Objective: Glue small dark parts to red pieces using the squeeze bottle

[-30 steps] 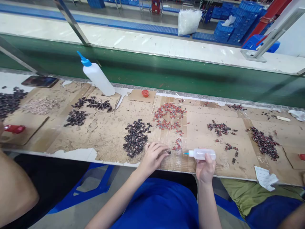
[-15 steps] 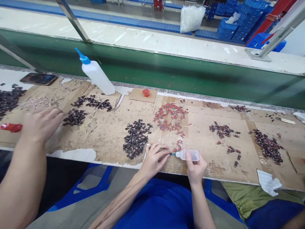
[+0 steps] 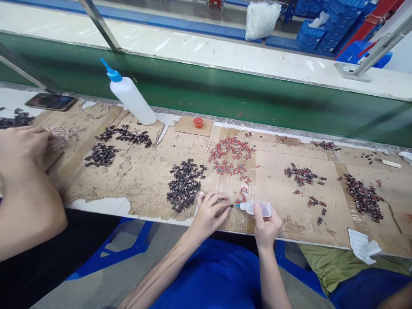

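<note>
My right hand (image 3: 268,224) is closed around a small clear squeeze bottle (image 3: 259,208) lying nearly level, its thin blue-green tip pointing left. That tip meets, or almost meets, a small black part (image 3: 231,206) pinched in the fingertips of my left hand (image 3: 210,212). Most of the part is hidden by the fingers. Left of my left hand lies a heap of small black parts (image 3: 184,186). Just beyond the bottle, small red parts with metallic ends (image 3: 231,148) are spread in a curved trail on the cardboard (image 3: 151,180).
A large white bottle with a blue nozzle (image 3: 133,101) leans at the back, near a red cap (image 3: 198,123). Piles of red-and-black parts (image 3: 363,195) lie to the right. A co-worker's arm (image 3: 25,189) reaches in from the left, near a phone (image 3: 51,102).
The bottle's tip has drawn slightly right of my left fingertips. My left hand has hardly moved. The co-worker's hand has moved left, and the red object beside it is no longer visible.
</note>
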Demonstrator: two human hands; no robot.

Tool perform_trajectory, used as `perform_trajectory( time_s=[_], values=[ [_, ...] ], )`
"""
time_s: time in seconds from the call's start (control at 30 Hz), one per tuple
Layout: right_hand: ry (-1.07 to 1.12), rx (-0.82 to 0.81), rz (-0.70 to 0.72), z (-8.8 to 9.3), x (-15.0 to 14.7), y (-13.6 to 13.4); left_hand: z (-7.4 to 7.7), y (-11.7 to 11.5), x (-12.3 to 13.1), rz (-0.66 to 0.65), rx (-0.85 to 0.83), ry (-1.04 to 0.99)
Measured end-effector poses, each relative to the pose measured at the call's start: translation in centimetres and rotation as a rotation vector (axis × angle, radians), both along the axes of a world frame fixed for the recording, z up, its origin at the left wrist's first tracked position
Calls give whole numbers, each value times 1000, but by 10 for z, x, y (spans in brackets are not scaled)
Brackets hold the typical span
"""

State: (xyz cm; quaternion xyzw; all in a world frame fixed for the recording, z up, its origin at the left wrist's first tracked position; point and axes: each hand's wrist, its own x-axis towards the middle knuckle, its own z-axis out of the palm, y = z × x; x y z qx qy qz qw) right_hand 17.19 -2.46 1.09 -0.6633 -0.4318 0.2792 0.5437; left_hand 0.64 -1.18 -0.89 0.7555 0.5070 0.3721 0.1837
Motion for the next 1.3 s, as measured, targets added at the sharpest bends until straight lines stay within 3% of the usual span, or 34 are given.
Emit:
perform_trajectory(
  time_s=[0.33, 0.53, 0.7, 0.87, 1.1, 1.23, 1.3],
  values=[
    [-12, -21, 61, 1, -1, 3, 2, 0, 2, 18, 20, 18],
    [99, 1, -76, -6, 2, 0, 1, -1, 2, 20, 13, 11],
    [277, 171, -173, -14, 18, 5, 8, 0, 1, -2, -40, 16],
    [186, 234, -163, -11, 30, 23, 17, 9, 9, -27, -18, 64],
    [45, 233, -201, -16, 32, 28, 14, 23, 23, -153, 68, 238],
    [-159, 381, -318, -9, 24, 5, 20, 22, 21, -149, 24, 89],
    [-114, 329, -277, -2, 14, -9, 27, 19, 19, -175, -14, -49]
  ],
)
